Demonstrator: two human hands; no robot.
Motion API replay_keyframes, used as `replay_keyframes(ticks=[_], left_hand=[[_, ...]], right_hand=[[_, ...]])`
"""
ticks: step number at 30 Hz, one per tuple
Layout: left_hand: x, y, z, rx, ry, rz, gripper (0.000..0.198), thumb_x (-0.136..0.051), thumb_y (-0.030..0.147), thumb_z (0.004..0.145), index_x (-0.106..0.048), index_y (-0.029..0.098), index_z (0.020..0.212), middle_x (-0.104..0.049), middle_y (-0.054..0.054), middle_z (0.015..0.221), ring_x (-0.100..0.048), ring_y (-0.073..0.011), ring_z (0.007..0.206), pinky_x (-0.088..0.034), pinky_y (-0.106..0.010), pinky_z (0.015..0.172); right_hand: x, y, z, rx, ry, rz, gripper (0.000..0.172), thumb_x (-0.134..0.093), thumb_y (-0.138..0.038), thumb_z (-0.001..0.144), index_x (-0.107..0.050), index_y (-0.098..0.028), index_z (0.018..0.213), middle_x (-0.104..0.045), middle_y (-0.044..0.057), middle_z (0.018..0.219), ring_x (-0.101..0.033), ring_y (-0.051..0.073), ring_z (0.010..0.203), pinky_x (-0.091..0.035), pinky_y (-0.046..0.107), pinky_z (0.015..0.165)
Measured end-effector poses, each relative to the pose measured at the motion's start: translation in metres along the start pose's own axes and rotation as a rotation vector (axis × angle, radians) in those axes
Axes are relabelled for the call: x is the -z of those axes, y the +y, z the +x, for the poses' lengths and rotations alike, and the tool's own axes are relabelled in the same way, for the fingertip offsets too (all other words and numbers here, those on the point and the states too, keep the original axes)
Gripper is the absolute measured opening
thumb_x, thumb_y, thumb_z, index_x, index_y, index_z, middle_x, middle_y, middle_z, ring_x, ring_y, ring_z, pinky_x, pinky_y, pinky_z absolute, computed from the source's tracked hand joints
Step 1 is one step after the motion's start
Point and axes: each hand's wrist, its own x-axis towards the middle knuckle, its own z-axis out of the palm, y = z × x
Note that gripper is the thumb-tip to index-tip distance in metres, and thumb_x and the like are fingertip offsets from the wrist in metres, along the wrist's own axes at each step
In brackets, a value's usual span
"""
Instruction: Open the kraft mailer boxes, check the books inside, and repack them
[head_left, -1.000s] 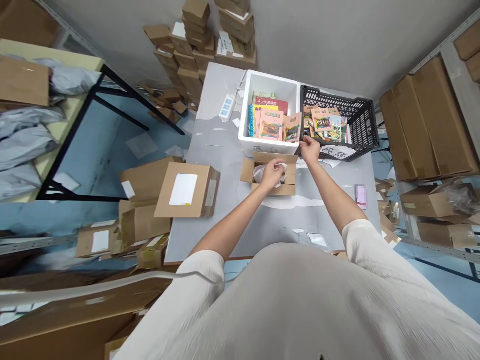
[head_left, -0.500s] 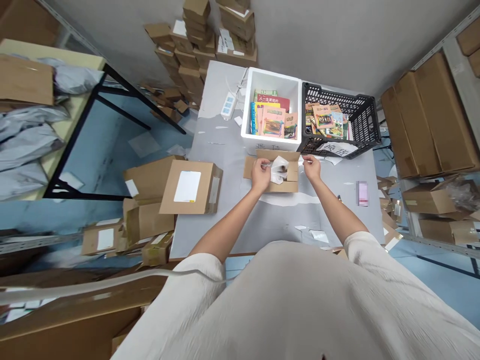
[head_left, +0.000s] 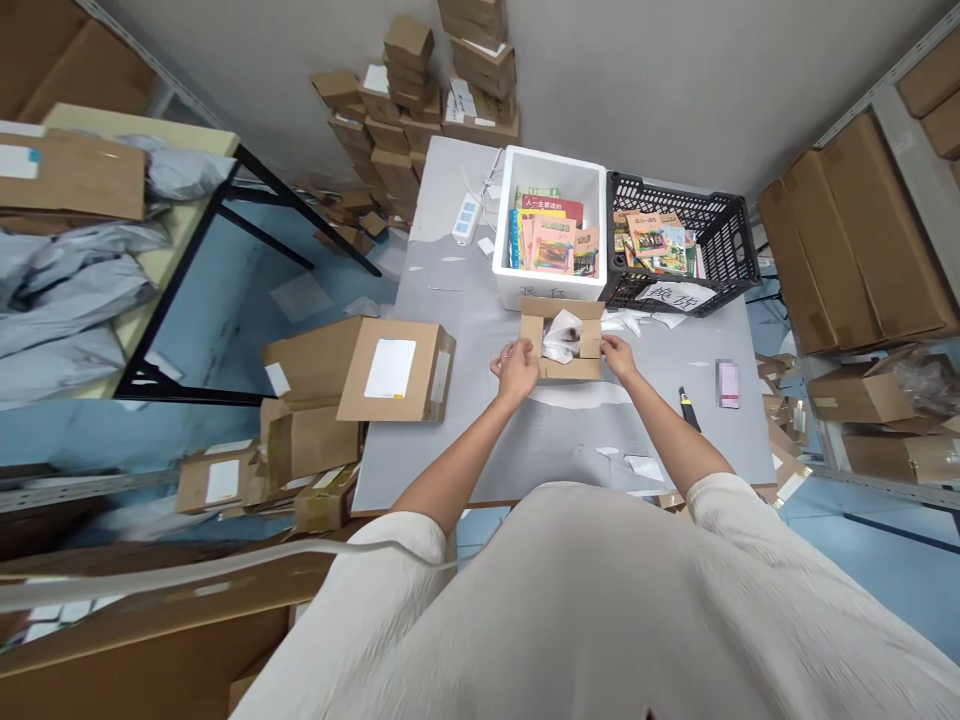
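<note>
With the small cardboard box [head_left: 571, 369] as the middle of my clock and twelve pointing away from me, I am standing at the grey table [head_left: 450, 455] with both arms reaching forward. The box is sitting on the tabletop with its flaps spread, and crumpled white paper [head_left: 559, 345] is filling part of it. My left hand [head_left: 516, 366] is touching the box's nine o'clock edge with bent fingers; I cannot tell whether they are really gripping the cardboard. My right hand [head_left: 617, 357] is pinching the three o'clock edge between thumb and fingers. Just beyond, at twelve, a white foam box [head_left: 550, 290] is holding upright books [head_left: 553, 245], and touching it, between one and two, a black crate [head_left: 739, 225] is holding more booklets [head_left: 649, 238]. A power strip [head_left: 466, 218] is lying at eleven. At nine, a bigger carton [head_left: 390, 370] with a white label is resting near the table's side. A knife [head_left: 689, 410] is lying at four near my right forearm, a phone [head_left: 727, 384] is resting beyond it between three and four, and a paper scrap [head_left: 645, 468] is lying at five.
</note>
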Motion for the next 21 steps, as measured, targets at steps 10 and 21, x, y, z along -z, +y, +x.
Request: replay_keyframes(ticks=[10,21], left_hand=[[0.015,-0.011,0.002,-0.174,-0.190,0.171,0.083,-0.085,0.014,0.070,-0.063,0.031,0.148,-0.068,-0.017,0.156,-0.057,-0.0453,0.151,-0.042,-0.057,0.123],[-0.005,-0.007,0.007,0.102,0.133,0.014,0.056,-0.075,0.024,0.094,-0.053,0.025,0.146,-0.072,-0.018,0.136,-0.069,-0.0387,0.132,-0.052,-0.050,0.113]], right_hand=[[0.009,-0.006,-0.021,-0.148,-0.076,0.119,0.030,-0.072,-0.046,0.087,-0.080,-0.023,0.104,-0.082,0.006,0.110,-0.074,0.022,0.097,-0.058,0.036,0.091],[0.015,-0.008,-0.038,-0.198,-0.077,0.128,0.041,-0.073,-0.063,0.089,-0.077,-0.023,0.096,-0.081,0.008,0.107,-0.074,0.023,0.092,-0.058,0.033,0.079]])
